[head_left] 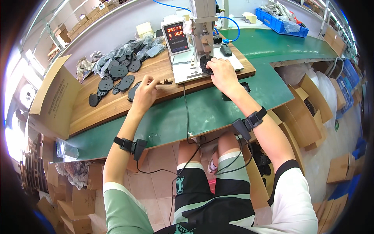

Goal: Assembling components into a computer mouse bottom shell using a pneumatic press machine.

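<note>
My right hand (225,77) is closed on the edge of a black round plastic part (205,64), which sits beneath the head of a bench press (205,37) on its white base plate (187,75). To the left, my left hand (145,93) is pinched at the front of the wooden board. A small dark, jagged-edged piece (166,82) juts out from its fingertips; its exact kind is too small to tell. Beside that hand lies another black plastic part (133,92), partly hidden by it. Small metal bits rest on the base plate.
Several black plastic parts (118,71) and crumpled grey bags (146,46) cover the wooden board (87,111). A counter with red digits (175,37) stands by the press. At left is a cardboard box (54,93); a blue crate (272,22) sits back right. A black cable (186,113) crosses the green table's edge.
</note>
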Available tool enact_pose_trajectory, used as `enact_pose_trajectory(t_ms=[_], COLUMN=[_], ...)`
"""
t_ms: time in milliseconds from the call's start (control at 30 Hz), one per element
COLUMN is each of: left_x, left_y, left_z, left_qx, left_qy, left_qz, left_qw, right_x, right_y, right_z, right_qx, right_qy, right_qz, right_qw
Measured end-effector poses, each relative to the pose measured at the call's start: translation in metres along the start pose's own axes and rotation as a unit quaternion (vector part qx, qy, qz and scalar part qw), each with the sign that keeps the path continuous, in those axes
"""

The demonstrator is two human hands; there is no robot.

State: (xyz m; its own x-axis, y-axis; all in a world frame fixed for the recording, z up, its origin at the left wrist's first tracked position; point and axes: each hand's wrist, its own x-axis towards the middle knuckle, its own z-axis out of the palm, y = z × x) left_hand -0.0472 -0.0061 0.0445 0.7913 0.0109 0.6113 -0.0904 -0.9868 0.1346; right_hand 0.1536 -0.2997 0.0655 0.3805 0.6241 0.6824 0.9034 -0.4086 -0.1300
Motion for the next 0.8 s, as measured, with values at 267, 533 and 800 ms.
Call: enact_pose_trajectory(t_ms=[267,533,800], left_x=[0.001,0.046,0.083], left_y=[0.03,0.095,0.128], left_z=[-0.013,0.012,0.07], left_qx=[0.065,-0.138,-0.02], left_qy=[0.043,0.052,0.064], left_qz=[0.035,-0.027,0.131], left_qw=[0.996,0.989,0.989], right_x=[0.002,-0.007,-0.18], right_y=[0.003,-0.001,-0.072], right_z=[-0.001,-0.042,-0.135], right_qx=[-0.006,0.038,0.149], right_qy=[-0.002,0.077,0.141], right_qz=[0.001,0.033,0.093], right_qw=[1.0,0.996,0.974])
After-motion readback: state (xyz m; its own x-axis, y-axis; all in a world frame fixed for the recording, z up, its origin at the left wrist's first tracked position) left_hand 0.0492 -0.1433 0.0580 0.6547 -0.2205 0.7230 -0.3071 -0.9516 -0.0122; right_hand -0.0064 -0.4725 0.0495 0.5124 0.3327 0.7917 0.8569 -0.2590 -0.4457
